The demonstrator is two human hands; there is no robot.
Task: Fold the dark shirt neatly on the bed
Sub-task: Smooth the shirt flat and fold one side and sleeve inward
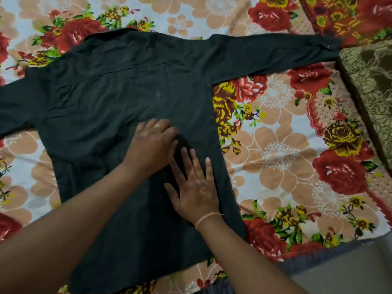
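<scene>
The dark shirt (118,85) lies spread out, back side up, on the flowered bed sheet (280,149), collar at the far end and both sleeves stretched out to left and right. My left hand (151,143) rests palm down on the middle of the shirt's back. Just right of it and nearer to me, my right hand (194,185) lies flat on the cloth with fingers straight and spread. A thin pink thread circles my right wrist. Neither hand grips the cloth.
A brown patterned cushion or blanket (373,85) lies at the right edge, just past the right sleeve's cuff. A second red patterned cloth (343,15) sits at the far right corner. The bed's near edge (318,254) runs along the lower right.
</scene>
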